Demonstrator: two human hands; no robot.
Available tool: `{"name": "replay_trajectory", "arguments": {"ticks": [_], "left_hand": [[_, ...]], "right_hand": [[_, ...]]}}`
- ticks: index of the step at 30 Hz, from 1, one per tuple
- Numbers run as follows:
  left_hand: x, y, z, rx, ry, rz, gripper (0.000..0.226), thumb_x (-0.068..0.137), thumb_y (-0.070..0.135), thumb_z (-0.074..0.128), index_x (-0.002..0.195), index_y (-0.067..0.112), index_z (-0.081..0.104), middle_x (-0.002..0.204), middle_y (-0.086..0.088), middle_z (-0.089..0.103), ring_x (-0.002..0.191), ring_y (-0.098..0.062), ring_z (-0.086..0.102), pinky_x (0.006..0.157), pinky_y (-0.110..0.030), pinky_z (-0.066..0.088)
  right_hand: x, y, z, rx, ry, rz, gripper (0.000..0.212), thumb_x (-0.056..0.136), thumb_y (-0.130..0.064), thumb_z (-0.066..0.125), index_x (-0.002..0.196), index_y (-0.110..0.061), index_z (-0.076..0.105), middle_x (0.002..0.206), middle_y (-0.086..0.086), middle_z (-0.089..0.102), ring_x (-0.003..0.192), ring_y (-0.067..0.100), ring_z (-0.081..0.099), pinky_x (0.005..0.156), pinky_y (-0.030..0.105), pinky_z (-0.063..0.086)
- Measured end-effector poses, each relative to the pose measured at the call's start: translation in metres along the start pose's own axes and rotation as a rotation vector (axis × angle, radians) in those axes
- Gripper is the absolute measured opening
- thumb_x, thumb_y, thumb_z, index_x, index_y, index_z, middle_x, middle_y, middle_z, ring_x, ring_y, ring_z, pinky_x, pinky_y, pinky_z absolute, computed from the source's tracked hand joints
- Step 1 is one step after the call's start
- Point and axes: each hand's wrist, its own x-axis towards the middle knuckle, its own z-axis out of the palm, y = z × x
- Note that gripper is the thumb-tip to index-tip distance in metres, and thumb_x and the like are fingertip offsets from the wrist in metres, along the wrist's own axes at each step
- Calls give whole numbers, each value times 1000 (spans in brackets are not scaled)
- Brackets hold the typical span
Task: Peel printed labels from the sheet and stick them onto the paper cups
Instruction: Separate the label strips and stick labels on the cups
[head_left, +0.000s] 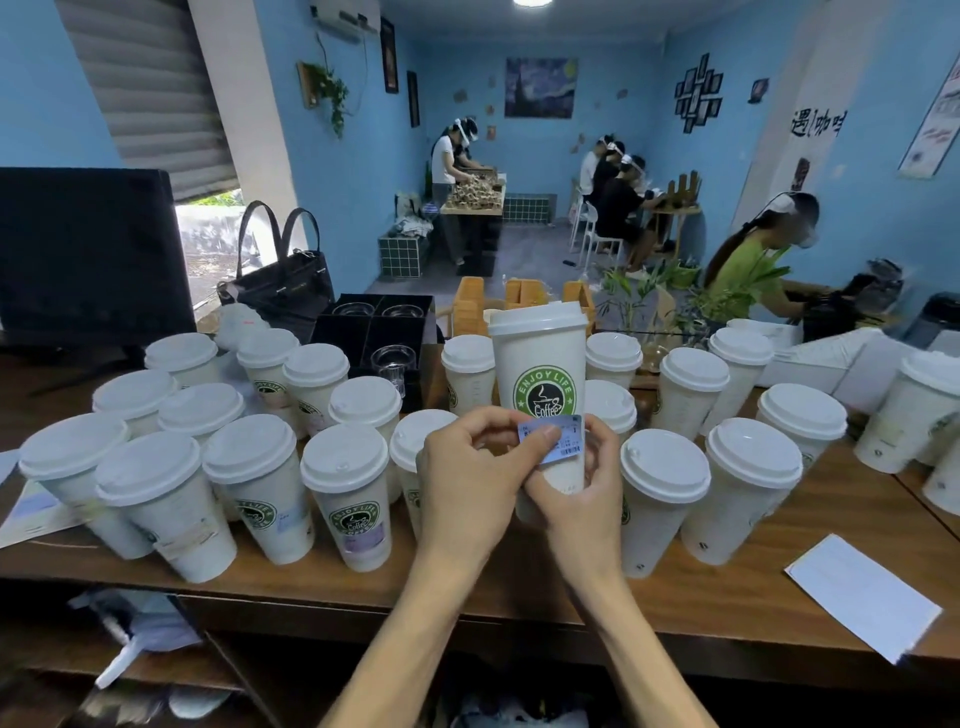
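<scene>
Label (551, 439): small pale-blue printed rectangle, pinched by left hand (470, 480) against smooth white lidded paper cup (540, 387) | right hand (582, 499) grips cup | brown wooden counter (727, 587), blue-walled room

One tall white paper cup (540, 364) (green "Enjoy Life Coffee" logo, white lid on) is being held upright above the wooden counter (727, 587). A pale blue printed label (550, 439) is being pressed against its front, just under the logo, slightly tilted. Lidded cups (348, 488) are being kept crowded around it; a white sheet (865, 597) is lying at the right.
</scene>
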Motion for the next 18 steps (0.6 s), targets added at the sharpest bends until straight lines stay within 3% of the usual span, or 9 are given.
{"name": "replay_trajectory", "arguments": {"ticks": [3, 6, 10, 14, 18], "left_hand": [[-1, 4, 1, 176, 25, 49, 18, 72, 26, 93, 77, 26, 75, 70, 13, 75, 68, -3, 71, 70, -31, 61], [-4, 10, 1, 379, 58, 148, 21, 72, 38, 91, 76, 28, 73, 65, 20, 70, 68, 7, 66, 61, -8, 46], [-7, 12, 3, 523, 81, 236, 23, 75, 43, 88, 81, 31, 69, 69, 24, 66, 81, 15, 62, 62, -2, 40], [-10, 5, 5, 529, 91, 288, 24, 77, 39, 88, 83, 35, 65, 73, 29, 63, 85, 15, 61, 63, 0, 39], [-10, -6, 6, 509, 136, 337, 22, 76, 35, 89, 85, 29, 71, 80, 21, 69, 82, 7, 63, 65, 0, 39]], "right_hand": [[-1, 1, -2, 5, 41, -4, 72, 55, -41, 81, 120, -36, 51, 114, -7, 71, 100, 5, 71, 78, 18, 54], [-1, 3, -2, -9, 71, -18, 67, 60, -33, 82, 119, -35, 52, 113, -6, 70, 97, 3, 70, 76, 17, 54], [1, 8, -4, -16, 72, -10, 70, 69, -11, 86, 128, -23, 50, 116, -2, 70, 98, 2, 70, 76, 18, 55], [3, 16, -5, -34, 80, 0, 69, 67, -20, 83, 127, -29, 50, 115, -7, 70, 104, 8, 71, 81, 23, 57], [4, 20, -6, -49, 58, 2, 68, 67, -22, 83, 126, -34, 49, 116, -6, 71, 105, 10, 71, 84, 31, 59]]}}
